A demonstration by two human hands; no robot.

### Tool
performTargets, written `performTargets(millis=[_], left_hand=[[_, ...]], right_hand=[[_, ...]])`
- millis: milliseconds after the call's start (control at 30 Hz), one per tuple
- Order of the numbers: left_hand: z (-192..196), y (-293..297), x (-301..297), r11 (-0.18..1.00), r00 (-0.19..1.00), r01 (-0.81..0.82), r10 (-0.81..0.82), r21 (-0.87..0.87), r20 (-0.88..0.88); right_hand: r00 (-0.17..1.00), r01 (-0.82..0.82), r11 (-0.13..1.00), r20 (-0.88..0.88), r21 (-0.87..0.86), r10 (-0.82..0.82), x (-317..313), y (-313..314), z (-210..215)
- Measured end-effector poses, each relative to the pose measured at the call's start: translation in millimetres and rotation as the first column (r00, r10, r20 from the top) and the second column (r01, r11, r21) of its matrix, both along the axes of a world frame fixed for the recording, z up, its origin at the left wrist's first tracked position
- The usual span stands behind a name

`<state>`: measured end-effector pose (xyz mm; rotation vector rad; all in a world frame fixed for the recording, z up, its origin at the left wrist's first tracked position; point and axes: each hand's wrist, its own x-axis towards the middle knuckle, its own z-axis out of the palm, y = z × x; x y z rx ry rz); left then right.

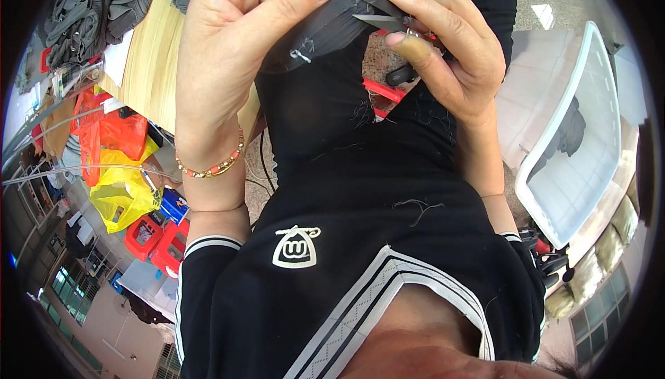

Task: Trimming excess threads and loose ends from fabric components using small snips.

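Observation:
A dark grey, finely ribbed piece of fabric (325,26) is pinched between the thumb and fingers of my left hand (225,43), at the top of the view. A white thread tuft (300,54) sticks out near its lower edge, and another white thread shows at its upper right. My right hand (460,53) grips small thread snips (377,22), their pointed blades apart and lying against the fabric's right part. Part of the snips is hidden behind my right fingers. Loose dark threads cling to the black clothing beneath both hands.
Grey ribbed garments (114,8) are heaped at the upper left, by a light wooden tabletop (156,50). Below it are a red plastic bag (114,130), a yellow bag (121,188) and red stools (166,247). On the right, a white bin (530,171) holds dark fabric (568,130).

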<state>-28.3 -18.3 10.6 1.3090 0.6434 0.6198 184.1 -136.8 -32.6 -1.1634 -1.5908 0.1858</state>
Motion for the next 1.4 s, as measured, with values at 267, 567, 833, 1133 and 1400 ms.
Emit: performTargets(millis=[267, 567, 833, 1133, 1400], left_hand=[[6, -3, 4, 1.0, 1.0, -0.02, 0.021, 0.023, -0.016], [30, -15, 22, 0.986, 0.973, -0.166, 0.165, 0.01, -0.161], [-2, -19, -21, 0.657, 0.915, -0.251, 0.401, 0.711, -0.047], [-32, -50, -18, 0.368, 0.863, -0.041, 0.481, 0.929, -0.152], [-33, -51, -18, 0.364, 0.892, -0.106, 0.445, 0.925, -0.073]], right_hand=[[0.998, -0.052, 0.997, 0.037, -0.052, 0.054, 1, 0, 4], [0.986, 0.014, 0.975, -0.157, -0.221, -0.049, -14, 4, 22], [0.983, -0.048, 0.944, -0.184, -0.327, -0.014, -21, 2, 16], [0.959, -0.103, 0.921, -0.284, -0.375, -0.009, -26, 2, 11], [0.986, -0.165, 0.958, -0.028, -0.237, 0.163, -13, 0, -11]])
